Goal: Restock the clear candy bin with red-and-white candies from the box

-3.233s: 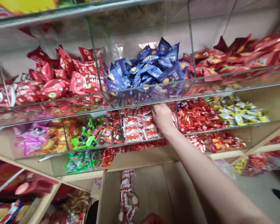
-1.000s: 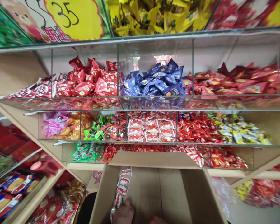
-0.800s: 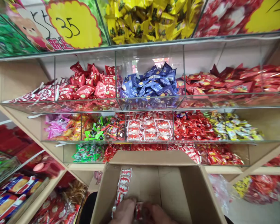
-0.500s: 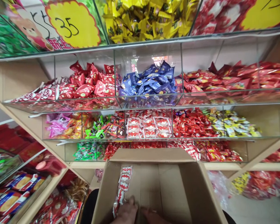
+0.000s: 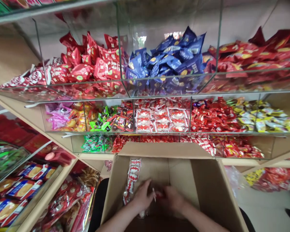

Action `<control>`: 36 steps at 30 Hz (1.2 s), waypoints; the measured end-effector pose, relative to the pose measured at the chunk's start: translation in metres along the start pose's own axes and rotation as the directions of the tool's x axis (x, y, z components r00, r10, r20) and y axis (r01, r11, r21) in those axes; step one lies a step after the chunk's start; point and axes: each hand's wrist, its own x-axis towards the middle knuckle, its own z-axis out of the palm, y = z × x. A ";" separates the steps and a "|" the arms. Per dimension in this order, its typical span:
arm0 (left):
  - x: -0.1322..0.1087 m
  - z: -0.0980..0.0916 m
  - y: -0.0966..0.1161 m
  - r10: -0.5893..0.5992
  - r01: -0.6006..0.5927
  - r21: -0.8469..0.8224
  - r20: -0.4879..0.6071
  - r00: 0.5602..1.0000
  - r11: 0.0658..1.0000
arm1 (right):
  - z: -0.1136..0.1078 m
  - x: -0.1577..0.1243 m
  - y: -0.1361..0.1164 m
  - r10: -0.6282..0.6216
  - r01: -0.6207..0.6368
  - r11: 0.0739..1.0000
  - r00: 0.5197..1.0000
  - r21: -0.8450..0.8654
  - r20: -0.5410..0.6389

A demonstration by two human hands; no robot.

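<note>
Both hands are down inside an open cardboard box (image 5: 214, 183). My left hand (image 5: 143, 195) has thumb and fingers closed on a small wrapped candy (image 5: 154, 194), of which only a pale, blurred wrapper edge shows. Close beside it, my right hand (image 5: 172, 197) has curled fingers around something reddish, too blurred to make out. Along the box's left wall runs a row of red-and-white wrapped candies (image 5: 134, 174). Another pale wrapper (image 5: 142, 213) lies below my left hand, partly hidden by the forearm.
Clear-walled shelf bins rise behind the box, with blue packets (image 5: 169, 61), red packets (image 5: 87, 62) and red-and-white candies (image 5: 161, 120). Left of the box stand packaged biscuits (image 5: 21, 188) and red bags (image 5: 67, 193). Bagged goods (image 5: 273, 180) sit low at the right.
My hands have risen from the box's near end and come together around a small wrapper. The view has moved closer and tilted down; the price signs are out of sight.
</note>
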 end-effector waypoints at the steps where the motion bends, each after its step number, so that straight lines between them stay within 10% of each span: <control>1: 0.000 -0.004 0.005 0.032 -0.033 -0.097 -0.008 0.999 0.995 | -0.010 0.000 -0.006 -0.013 0.014 0.999 1.000 0.050 -0.014; 4: -0.001 -0.019 0.021 0.086 -0.083 -0.367 -0.009 0.996 0.927 | -0.037 -0.006 -0.023 -0.078 0.095 0.954 0.994 0.284 -0.070; 8: -0.007 -0.035 0.040 0.127 -0.126 -0.643 -0.045 0.991 0.756 | -0.064 -0.025 -0.044 -0.096 0.224 0.612 0.973 0.758 -0.209; 13: -0.023 -0.041 0.061 0.101 -0.048 -0.914 -0.007 0.995 0.403 | -0.074 -0.048 -0.063 0.006 0.268 0.455 0.953 0.849 -0.304; 19: -0.030 -0.037 0.073 0.067 -0.041 -0.941 -0.019 0.998 0.335 | -0.072 -0.052 -0.062 0.019 0.228 0.197 0.971 0.953 -0.236; 26: -0.039 -0.039 0.073 0.082 -0.097 -0.801 -0.060 0.995 0.591 | -0.069 -0.050 -0.056 -0.044 0.258 0.393 0.964 0.882 -0.262; 30: -0.034 -0.034 0.069 0.028 -0.089 -0.859 -0.087 0.996 0.505 | -0.063 -0.040 -0.056 -0.052 0.309 0.446 0.946 0.840 -0.320; 36: -0.023 -0.031 0.069 -0.005 -0.157 -0.924 -0.169 0.986 0.349 | -0.061 -0.044 -0.060 -0.340 0.543 0.832 0.660 0.114 -0.670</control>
